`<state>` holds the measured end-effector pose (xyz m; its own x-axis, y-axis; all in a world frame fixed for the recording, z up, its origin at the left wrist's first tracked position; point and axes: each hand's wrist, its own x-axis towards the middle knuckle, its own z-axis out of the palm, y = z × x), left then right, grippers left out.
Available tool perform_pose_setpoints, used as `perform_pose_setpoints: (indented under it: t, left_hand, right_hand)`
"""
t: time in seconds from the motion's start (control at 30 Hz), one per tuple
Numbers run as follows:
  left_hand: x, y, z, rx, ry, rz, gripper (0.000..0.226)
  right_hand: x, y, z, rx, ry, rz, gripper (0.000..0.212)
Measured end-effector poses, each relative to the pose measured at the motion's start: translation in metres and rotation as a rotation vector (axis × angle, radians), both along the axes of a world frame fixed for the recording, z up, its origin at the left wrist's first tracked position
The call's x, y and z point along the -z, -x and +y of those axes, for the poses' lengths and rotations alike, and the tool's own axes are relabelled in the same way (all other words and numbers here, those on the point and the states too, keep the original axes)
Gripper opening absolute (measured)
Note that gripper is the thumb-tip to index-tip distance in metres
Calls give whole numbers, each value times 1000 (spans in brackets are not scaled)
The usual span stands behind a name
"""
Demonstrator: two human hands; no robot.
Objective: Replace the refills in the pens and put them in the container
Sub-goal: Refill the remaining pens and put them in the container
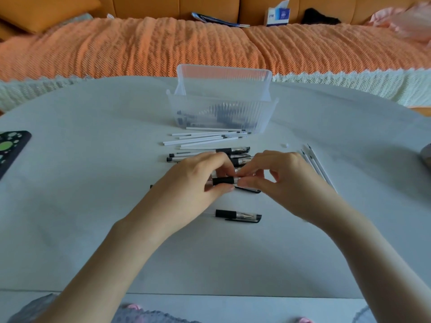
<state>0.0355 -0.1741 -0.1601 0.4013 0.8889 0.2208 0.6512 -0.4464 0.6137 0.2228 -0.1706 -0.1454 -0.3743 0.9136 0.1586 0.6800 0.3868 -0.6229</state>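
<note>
Pen [223, 180] with a black rubber grip lies level between your two hands above the middle of the table [93, 206]. Your left hand [198, 176] closes on the grip section, thumb beneath and fingers curled over the top. Your right hand [275, 178] pinches the clear tip end narrowly between thumb and forefinger, the other fingers loosely bent. Just under the hands, a black cap clip [248, 190] lies on the table; whether it belongs to the held pen you cannot tell. Nearer to you, one capped pen [238, 216] lies alone, with a clear barrel, black grip and black cap. Beyond your knuckles, a row of similar pens [233, 155] lies side by side, partly hidden by your fingers. Farther out, a loose bundle of thin white refills [205, 137] rests fanned out, its far end touching the foot of the container [221, 110], a ribbed translucent plastic box with its lid standing open; dark shapes show blurred through its wall. To your right, several more slender refills [314, 164] lie angled, partly covered by your right hand. A small white piece [285, 145] sits between them and the box. A dark phone case [11, 148] with green dots lies at the left edge. Behind the table, an orange textured sofa cover [163, 47] spans the view.
</note>
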Motion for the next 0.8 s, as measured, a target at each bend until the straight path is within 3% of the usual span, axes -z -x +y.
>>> perform_pose_setpoints:
  t: [0.3,0.43,0.67,0.8]
  left_hand:
    - [-1,3,1,-43,-59,-4,21]
    - [-1,3,1,-62,-72,29,34]
    - [-4,4,-1,-62,-17,-1,11]
    - [-3,4,0,-69,-27,25,21]
  right_hand:
    - [4,-3,3,60,-21,-25,7]
    - [3,-3,2,52,-25,-31,4]
    - [2,-4,2,49,-21,-32,5]
    - [4,-3,3,43,-20,-54,5]
